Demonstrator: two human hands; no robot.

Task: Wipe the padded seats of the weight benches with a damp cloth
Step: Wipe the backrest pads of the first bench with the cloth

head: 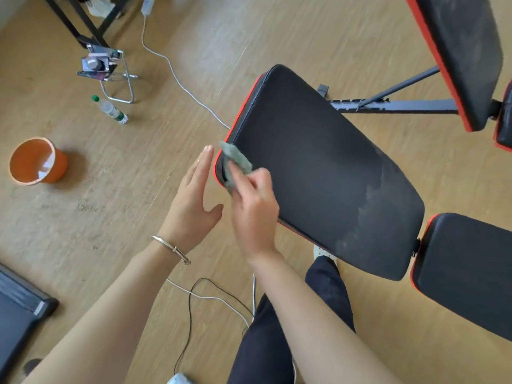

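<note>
While the right hand (pixel 253 209) pinches the bunched cloth (pixel 237 162) against the bench pad (pixel 318 167) at its nine o'clock end, the left hand (pixel 194 200) hangs flat-fingered and empty beside it; so small a wad could skip the grey dust film (pixel 388 195) toward four o'clock.

Right hand (pixel 255 206) at the left edge of the bench pad (pixel 318 167), cloth (pixel 235 162) under its fingers and lapped over that edge. Left hand (pixel 194 200) just left of it, off the pad, above the floor (pixel 124 212). Seat pad (pixel 465 270) to the right of the hands. Bucket (pixel 36 162) on the floor well to their left. Bottle (pixel 110 109) and phone stand (pixel 99 65) beyond the bucket.
</note>
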